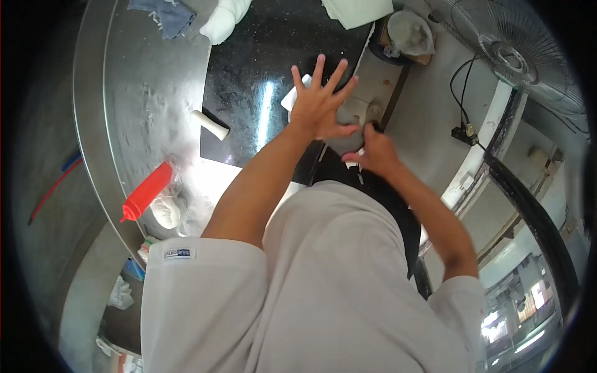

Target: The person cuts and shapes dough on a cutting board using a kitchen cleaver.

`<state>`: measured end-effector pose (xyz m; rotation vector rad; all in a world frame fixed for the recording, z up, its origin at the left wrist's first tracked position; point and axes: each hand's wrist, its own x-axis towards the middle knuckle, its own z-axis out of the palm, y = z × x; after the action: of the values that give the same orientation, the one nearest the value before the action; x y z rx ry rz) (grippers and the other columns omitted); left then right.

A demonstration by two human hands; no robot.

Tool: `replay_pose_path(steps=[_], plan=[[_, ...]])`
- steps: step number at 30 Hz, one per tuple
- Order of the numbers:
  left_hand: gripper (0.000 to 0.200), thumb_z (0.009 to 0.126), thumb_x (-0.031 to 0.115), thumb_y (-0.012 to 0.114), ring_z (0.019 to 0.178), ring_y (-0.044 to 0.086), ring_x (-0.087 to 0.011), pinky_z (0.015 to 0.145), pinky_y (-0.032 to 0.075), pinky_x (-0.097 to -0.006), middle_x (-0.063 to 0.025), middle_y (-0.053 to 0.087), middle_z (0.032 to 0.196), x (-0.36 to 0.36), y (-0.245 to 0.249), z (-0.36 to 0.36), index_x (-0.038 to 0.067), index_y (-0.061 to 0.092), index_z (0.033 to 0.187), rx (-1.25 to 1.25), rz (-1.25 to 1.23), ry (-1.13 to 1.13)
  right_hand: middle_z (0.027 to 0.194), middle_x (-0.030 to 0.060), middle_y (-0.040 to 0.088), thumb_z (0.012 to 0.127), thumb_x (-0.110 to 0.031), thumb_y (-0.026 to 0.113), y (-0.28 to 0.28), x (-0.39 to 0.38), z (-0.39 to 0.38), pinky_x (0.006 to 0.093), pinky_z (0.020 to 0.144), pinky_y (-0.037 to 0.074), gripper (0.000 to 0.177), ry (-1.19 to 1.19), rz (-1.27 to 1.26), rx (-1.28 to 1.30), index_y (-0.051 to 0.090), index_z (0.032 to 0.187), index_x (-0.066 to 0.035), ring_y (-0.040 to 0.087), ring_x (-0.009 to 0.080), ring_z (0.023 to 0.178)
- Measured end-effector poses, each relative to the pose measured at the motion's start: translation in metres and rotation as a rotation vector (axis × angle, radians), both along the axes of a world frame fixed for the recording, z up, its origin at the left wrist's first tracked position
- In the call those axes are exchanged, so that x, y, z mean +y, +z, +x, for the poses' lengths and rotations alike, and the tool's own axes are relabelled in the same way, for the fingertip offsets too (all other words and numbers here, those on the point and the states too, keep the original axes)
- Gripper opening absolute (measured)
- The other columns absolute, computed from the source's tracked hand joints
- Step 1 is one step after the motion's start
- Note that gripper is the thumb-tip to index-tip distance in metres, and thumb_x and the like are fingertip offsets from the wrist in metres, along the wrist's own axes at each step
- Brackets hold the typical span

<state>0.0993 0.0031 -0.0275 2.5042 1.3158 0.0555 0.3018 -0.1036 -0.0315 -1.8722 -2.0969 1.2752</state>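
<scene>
My left hand is open, its fingers spread wide above the black worktop. Partly behind it lies a white piece whose kind I cannot make out. My right hand is closed on a grey, flat, blade-like thing, with a dark end showing by the fingers. Its exact kind is blurred, and part of it is hidden behind my left hand. A short pale rolling pin rests at the left edge of the black surface.
On the steel counter lie a red squeeze bottle and a blue-grey cloth. A white bundle and a pale cloth are at the back. Rightward stand a plastic-covered bowl, a fan and a power socket.
</scene>
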Motion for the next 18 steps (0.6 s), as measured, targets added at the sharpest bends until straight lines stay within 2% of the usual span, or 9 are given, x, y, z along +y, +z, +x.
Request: replay_pose_path(steps=[3,5,7,9,10,13,14,17,18], plan=[[0.107,0.063,0.082,0.07,0.154,0.02,-0.0444,0.106,0.017,-0.0847,-0.005,0.029,0.168,0.018,-0.004,0.008,0.034,0.045,0.156,-0.049,0.102,0.123,0.08,0.0242,0.068,0.065,-0.06,0.09,-0.008,0.047,0.023,0.0523,0.069,0.056,0.086,0.173,0.068,-0.013,0.049,0.11,0.001,0.069,0.0481,0.081],[0.107,0.063,0.082,0.07,0.155,0.02,-0.0422,0.107,0.017,-0.0838,-0.0054,0.029,0.168,0.027,-0.011,0.006,0.033,0.045,0.156,-0.073,0.177,0.236,0.082,0.0259,0.068,0.065,-0.059,0.091,0.0,0.085,0.03,0.0519,0.07,0.056,0.085,0.307,0.23,0.002,0.049,0.109,0.001,0.068,0.0496,0.082],[0.109,0.067,0.083,0.068,0.156,0.021,-0.0372,0.113,0.015,-0.0791,-0.0071,0.028,0.169,0.039,-0.009,0.004,0.031,0.04,0.158,-0.009,0.225,0.292,0.086,0.0297,0.068,0.065,-0.054,0.093,0.0,0.118,0.029,0.052,0.073,0.056,0.084,0.367,0.162,0.036,0.051,0.109,0.003,0.068,0.0513,0.085],[0.111,0.07,0.087,0.063,0.158,0.015,-0.0378,0.116,0.011,-0.0774,-0.0091,0.025,0.17,0.042,-0.01,-0.002,0.026,0.039,0.16,-0.001,0.235,0.27,0.09,0.029,0.07,0.065,-0.053,0.093,0.014,0.106,0.016,0.0523,0.078,0.057,0.083,0.357,0.149,0.041,0.052,0.111,0.004,0.069,0.05,0.088],[0.109,0.071,0.084,0.065,0.158,0.015,-0.0376,0.117,0.013,-0.0754,-0.0104,0.022,0.171,0.037,-0.008,-0.006,0.03,0.037,0.16,0.017,0.215,0.234,0.092,0.0286,0.07,0.066,-0.052,0.093,0.017,0.106,0.015,0.0525,0.08,0.057,0.083,0.349,0.147,0.038,0.053,0.112,0.004,0.07,0.0493,0.09],[0.113,0.068,0.083,0.068,0.158,0.012,-0.0403,0.113,0.011,-0.0796,-0.0125,0.017,0.172,0.005,-0.008,-0.011,0.031,0.033,0.162,-0.012,0.136,0.142,0.093,0.0286,0.071,0.066,-0.052,0.093,0.014,0.055,0.008,0.0523,0.081,0.057,0.083,0.219,0.022,0.113,0.052,0.113,0.003,0.07,0.0498,0.091],[0.113,0.067,0.081,0.07,0.157,0.013,-0.0411,0.111,0.012,-0.0806,-0.011,0.019,0.172,0.006,-0.003,-0.001,0.03,0.035,0.162,0.014,0.117,0.152,0.095,0.0295,0.071,0.065,-0.053,0.093,-0.003,0.052,0.015,0.0531,0.08,0.056,0.086,0.203,0.03,0.157,0.052,0.116,0.003,0.069,0.0502,0.092],[0.112,0.066,0.08,0.07,0.157,0.016,-0.0403,0.109,0.014,-0.0798,-0.009,0.023,0.171,0.024,-0.002,0.009,0.03,0.037,0.16,0.04,0.108,0.21,0.089,0.0283,0.069,0.063,-0.054,0.092,-0.009,0.084,0.031,0.053,0.076,0.055,0.091,0.29,0.077,0.084,0.051,0.12,0.004,0.069,0.0489,0.088],[0.11,0.067,0.079,0.071,0.156,0.019,-0.0388,0.108,0.016,-0.0786,-0.0071,0.026,0.17,0.029,-0.002,0.012,0.029,0.039,0.159,0.051,0.128,0.249,0.089,0.0275,0.07,0.063,-0.053,0.092,-0.007,0.095,0.038,0.0523,0.075,0.056,0.092,0.356,0.187,0.076,0.05,0.122,0.003,0.07,0.048,0.088]])
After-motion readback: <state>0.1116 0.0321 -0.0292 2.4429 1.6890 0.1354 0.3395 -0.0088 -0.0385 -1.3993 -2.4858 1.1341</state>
